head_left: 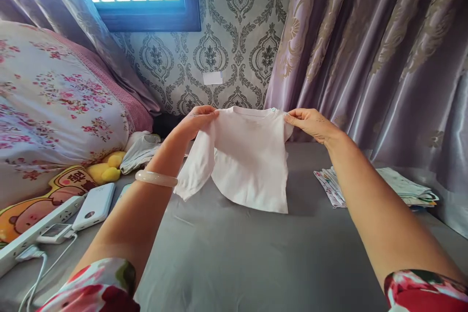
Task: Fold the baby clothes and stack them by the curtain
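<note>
A small white long-sleeved shirt hangs from both hands above the grey sheet, its neckline at the top and its hem lowest. My left hand pinches one shoulder, and that side's sleeve droops down beside the body of the shirt. At the other shoulder, close to a small light button, my right hand grips the cloth between thumb and fingers. The sleeve on the right is mostly hidden behind the shirt. A pale bangle circles my left forearm.
Folded clothes lie at the right on the grey sheet. To the left are a power strip with cables, a white power bank, a yellow plush, crumpled clothing and floral bedding. Curtains hang behind.
</note>
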`<state>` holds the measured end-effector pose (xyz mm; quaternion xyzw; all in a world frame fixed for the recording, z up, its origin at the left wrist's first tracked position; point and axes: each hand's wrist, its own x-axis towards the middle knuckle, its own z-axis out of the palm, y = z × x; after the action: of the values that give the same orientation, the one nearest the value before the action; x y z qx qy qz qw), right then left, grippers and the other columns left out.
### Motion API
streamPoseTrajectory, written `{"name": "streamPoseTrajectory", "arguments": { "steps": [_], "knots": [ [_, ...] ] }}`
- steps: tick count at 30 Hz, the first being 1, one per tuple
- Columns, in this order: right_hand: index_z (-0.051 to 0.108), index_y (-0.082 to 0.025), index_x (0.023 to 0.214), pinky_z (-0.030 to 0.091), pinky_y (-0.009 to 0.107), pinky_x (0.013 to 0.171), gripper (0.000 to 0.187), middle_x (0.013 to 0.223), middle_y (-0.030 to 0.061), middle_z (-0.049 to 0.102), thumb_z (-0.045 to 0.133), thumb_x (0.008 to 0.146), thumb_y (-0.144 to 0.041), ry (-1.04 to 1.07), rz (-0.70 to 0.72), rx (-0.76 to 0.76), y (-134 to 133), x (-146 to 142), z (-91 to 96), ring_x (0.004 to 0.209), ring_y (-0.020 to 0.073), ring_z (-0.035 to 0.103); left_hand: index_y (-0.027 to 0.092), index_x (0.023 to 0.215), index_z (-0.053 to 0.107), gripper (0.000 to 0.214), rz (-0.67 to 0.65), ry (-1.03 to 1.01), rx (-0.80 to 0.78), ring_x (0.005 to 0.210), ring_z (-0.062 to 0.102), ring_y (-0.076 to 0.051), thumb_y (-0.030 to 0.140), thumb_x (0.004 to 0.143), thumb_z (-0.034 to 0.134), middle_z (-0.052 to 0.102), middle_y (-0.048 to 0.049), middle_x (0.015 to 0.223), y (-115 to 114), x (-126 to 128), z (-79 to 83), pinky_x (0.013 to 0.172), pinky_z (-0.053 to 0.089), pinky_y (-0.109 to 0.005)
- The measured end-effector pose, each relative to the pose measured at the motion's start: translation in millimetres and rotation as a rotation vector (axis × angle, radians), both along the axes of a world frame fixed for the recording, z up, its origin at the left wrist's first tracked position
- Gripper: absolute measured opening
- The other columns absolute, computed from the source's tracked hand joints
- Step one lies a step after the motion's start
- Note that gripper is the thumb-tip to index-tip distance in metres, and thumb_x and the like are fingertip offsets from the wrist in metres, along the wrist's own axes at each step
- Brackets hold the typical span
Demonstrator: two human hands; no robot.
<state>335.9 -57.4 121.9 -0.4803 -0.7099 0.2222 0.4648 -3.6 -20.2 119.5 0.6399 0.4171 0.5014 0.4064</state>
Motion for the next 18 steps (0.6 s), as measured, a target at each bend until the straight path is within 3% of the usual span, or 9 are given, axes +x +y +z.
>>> {"name": "streamPoseTrajectory", "arguments": {
  "steps": [6, 11, 18],
  "knots": [
    [0.066, -0.020, 0.088, 0.045, 0.031, 0.071, 0.034, 0.080, 0.0022, 0.067, 0.057, 0.082, -0.052, -0.198, -0.198, 0.255, 15, -10, -13.3, 0.074, 0.0183, 0.058, 0.020, 0.076, 0.054, 0.013, 0.279, 0.057, 0.204, 0.050, 0.040, -0.010, 0.030, 0.083, 0.057, 0.046, 0.0050, 0.058, 14, 19, -16.1, 0.051, 0.031, -0.024],
    [0.061, -0.019, 0.098, 0.045, 0.035, 0.079, 0.031, 0.099, 0.0089, 0.064, 0.042, 0.095, -0.043, -0.358, -0.459, 0.548, 13, -24, -21.8, 0.093, 0.0242, 0.058, 0.020, 0.082, 0.056, 0.009, 0.474, 0.141, 0.407, 0.068, 0.050, -0.015, 0.024, 0.087, 0.050, 0.051, 0.0008, 0.069, 22, 28, -24.5, 0.063, 0.040, -0.025],
    [0.057, -0.020, 0.107, 0.044, 0.030, 0.067, 0.036, 0.105, 0.0097, 0.060, 0.028, 0.101, -0.041, -0.641, -0.616, 0.714, -8, -37, -27.9, 0.095, 0.0223, 0.057, 0.020, 0.091, 0.059, 0.016, 0.601, 0.196, 0.494, 0.080, 0.056, -0.018, 0.025, 0.092, 0.043, 0.057, -0.0012, 0.078, 20, 24, -37.9, 0.078, 0.045, -0.030]
  ]
}}
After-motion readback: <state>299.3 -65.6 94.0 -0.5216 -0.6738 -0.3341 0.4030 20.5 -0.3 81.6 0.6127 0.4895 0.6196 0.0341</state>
